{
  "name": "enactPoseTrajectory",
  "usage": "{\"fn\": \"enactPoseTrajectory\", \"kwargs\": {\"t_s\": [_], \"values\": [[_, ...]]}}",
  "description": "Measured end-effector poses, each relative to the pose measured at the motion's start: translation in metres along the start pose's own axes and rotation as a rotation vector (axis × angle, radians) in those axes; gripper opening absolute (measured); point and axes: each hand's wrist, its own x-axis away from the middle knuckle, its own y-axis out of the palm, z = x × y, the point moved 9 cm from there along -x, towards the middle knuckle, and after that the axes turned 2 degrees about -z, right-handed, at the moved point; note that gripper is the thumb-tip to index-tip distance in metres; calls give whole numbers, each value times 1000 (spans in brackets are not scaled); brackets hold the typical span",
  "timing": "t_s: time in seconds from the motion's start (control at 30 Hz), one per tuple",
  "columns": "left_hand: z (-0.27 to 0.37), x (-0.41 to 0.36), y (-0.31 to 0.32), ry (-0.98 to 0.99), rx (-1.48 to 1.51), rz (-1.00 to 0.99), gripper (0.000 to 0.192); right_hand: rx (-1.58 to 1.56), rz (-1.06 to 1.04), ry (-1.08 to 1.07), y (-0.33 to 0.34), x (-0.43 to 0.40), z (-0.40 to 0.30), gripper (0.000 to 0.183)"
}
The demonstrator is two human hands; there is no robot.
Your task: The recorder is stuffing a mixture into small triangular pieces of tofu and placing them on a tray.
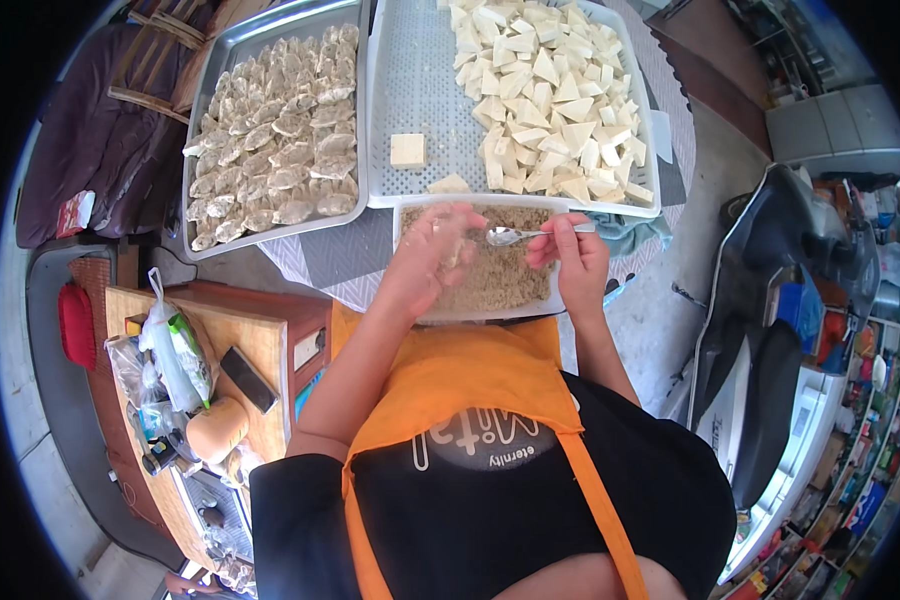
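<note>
My right hand (579, 251) grips a metal spoon (504, 237) by its handle, the bowl pointing left. My left hand (441, 251) is blurred by motion above the left side of a white tub (489, 315); whether something pale lies in its fingers is unclear. Brown crumbly filling (517, 281) covers the bottom of the tub. Beyond it, a white perforated tray (416, 67) carries a heap of white tofu wedges (562, 97) on its right. A single tofu block (407, 151) and a flat tofu piece (450, 184) sit apart from the heap.
A metal tray (363, 127) at the far left bears rows of crumb-coated pieces (270, 142). To my left stands a wooden cabinet (262, 319) with a phone (249, 379), plastic bags (176, 360) and a butternut squash (217, 429). A motor scooter (765, 360) and stocked shelves (862, 435) are at right.
</note>
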Motion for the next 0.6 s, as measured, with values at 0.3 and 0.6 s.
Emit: {"fn": "enactPoseTrajectory", "kwargs": {"t_s": [0.3,0.6], "values": [[-12,-4,-15,116,-234,-94,19,31,-12,16,5,2,3,22],[-10,7,-3,56,-25,-194,39,387,-291,88,38,12,15,22]]}}
